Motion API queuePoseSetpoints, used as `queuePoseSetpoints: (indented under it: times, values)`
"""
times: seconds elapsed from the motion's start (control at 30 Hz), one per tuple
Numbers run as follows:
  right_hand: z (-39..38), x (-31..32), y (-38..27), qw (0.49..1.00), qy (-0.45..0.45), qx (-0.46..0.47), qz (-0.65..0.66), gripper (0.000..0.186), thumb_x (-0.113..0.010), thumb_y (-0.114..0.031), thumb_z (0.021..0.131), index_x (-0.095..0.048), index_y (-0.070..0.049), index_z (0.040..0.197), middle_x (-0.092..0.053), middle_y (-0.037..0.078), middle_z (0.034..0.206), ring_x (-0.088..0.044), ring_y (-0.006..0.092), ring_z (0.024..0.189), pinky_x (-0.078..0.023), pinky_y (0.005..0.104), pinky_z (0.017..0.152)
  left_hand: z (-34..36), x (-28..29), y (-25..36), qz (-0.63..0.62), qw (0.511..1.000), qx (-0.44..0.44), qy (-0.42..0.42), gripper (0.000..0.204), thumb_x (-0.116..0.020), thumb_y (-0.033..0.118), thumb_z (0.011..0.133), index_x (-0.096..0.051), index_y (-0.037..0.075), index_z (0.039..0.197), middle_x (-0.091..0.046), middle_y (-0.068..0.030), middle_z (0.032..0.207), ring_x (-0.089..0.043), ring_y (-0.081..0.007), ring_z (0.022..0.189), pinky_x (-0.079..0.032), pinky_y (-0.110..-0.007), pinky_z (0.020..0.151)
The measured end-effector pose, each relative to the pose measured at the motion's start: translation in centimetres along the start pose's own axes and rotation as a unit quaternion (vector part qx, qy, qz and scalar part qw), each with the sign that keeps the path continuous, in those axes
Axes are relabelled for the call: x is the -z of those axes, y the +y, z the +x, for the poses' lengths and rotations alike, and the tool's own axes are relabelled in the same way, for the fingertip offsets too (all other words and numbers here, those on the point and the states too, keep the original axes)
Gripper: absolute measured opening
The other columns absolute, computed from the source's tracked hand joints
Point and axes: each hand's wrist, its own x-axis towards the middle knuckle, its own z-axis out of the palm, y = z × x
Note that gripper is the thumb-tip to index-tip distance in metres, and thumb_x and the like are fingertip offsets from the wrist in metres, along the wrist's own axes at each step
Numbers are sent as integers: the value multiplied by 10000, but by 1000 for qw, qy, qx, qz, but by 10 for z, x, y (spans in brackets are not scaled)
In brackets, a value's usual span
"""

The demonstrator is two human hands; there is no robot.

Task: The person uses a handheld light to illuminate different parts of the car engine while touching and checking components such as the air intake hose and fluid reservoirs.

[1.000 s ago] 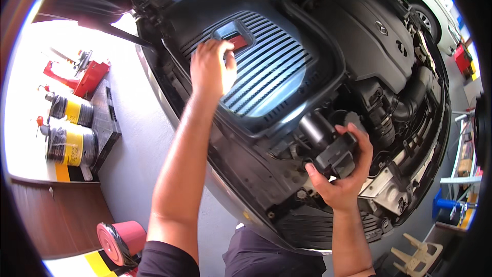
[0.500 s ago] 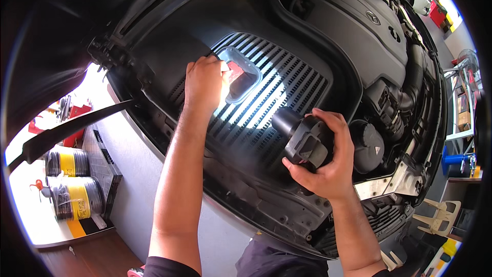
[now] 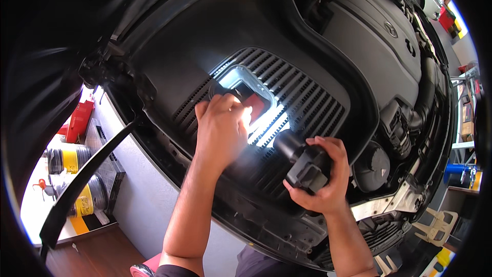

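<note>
My right hand (image 3: 328, 177) is wrapped round a bulky black work light (image 3: 311, 168). Its short round head points left, and bright light falls on the slatted black grille (image 3: 307, 97) under the hood. A rounded rectangular opening with a pale frame (image 3: 254, 83) sits in that grille. Inside it shows a reddish patch (image 3: 254, 106) beside something dark. My left hand (image 3: 223, 125) is at the near-left side of the opening, its fingers curled and closed at the rim. What they grip, if anything, is hidden behind the hand.
A grey engine cover (image 3: 376, 33) lies at the upper right, beyond a curved rubber seal. A round black cap (image 3: 372, 166) is just right of my right hand. On the left, a dark strut (image 3: 84, 179) crosses in front of black buckets with yellow labels (image 3: 82, 202).
My left hand has shifted from the opening's left side to its nearer edge, its fingers now lower at the rim. The view has shifted slightly; the light remains in my right hand.
</note>
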Motion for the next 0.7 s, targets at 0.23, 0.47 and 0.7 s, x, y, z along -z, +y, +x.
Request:
queuePoseSetpoints:
  times: [0.23, 0.47, 0.7]
  values:
    - [13, -4, 2, 999, -8, -28, 16, 885, -941, -261, 616, -568, -11, 1380, -684, 183, 1235, -669, 350, 1088, -561, 451, 918, -8, 6, 10, -35, 999, 40, -8, 270, -704, 23, 847, -825, 121, 1068, -663, -48, 1081, -597, -286, 1032, -389, -449, 964]
    - [34, -3, 17, 999, -13, -37, 10, 901, -950, -284, 612, -574, -6, 1382, -670, 170, 1258, -649, 320, 1122, -557, 430, 931, -8, 9, 3, -88, 995, 51, -24, 166, -748, 52, 857, -818, 108, 996, -666, -31, 1054, -593, -243, 1037, -367, -430, 995]
    - [32, -8, 19, 1000, -8, -18, 14, 895, -950, -302, 613, -581, -1, 1371, -683, 183, 1236, -668, 321, 1087, -564, 422, 927, -8, 6, 5, -66, 996, 53, 16, 193, -737, 51, 804, -818, 108, 969, -675, -44, 1041, -609, -252, 1033, -382, -421, 976]
